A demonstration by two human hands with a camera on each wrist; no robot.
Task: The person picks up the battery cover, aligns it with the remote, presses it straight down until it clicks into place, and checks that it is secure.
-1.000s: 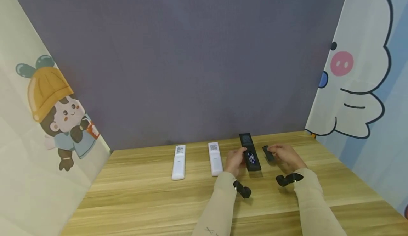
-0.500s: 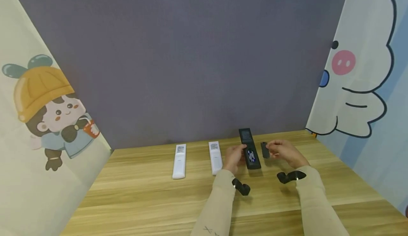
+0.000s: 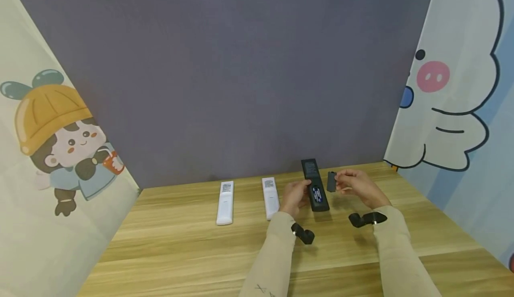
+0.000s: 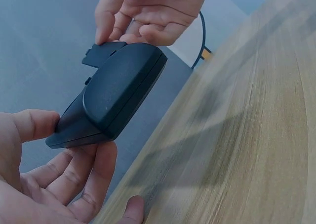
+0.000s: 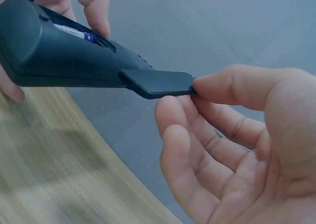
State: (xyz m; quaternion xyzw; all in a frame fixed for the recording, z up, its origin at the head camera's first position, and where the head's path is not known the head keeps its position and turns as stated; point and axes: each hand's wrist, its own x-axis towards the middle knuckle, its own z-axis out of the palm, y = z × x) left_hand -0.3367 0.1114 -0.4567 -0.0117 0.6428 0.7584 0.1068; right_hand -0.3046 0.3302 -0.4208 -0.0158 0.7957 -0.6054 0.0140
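My left hand [image 3: 295, 196] grips a black remote control [image 3: 310, 168] by its left side, thumb on the edge and fingers beneath, holding it above the table. Its back faces up, and the battery compartment is uncovered, with batteries [image 5: 74, 32] visible inside in the right wrist view. Between thumb and fingers, my right hand [image 3: 357, 186] pinches a black battery cover [image 3: 331, 182] just right of the remote. In the head view a narrow gap separates cover and remote. The left wrist view shows the cover [image 4: 101, 55] partly hidden behind the remote's end.
Two white remote controls, one at the left [image 3: 225, 203] and one nearer my left hand [image 3: 271, 199], lie back up on the wooden table [image 3: 180, 243]. A grey panel [image 3: 241, 87] rises behind the table's back edge. Cartoon-printed walls [image 3: 453, 145] stand at both sides.
My right hand has moved up and slightly left with the battery cover, bringing it closer to the black remote and turning it more upright. The left hand has raised the remote slightly.
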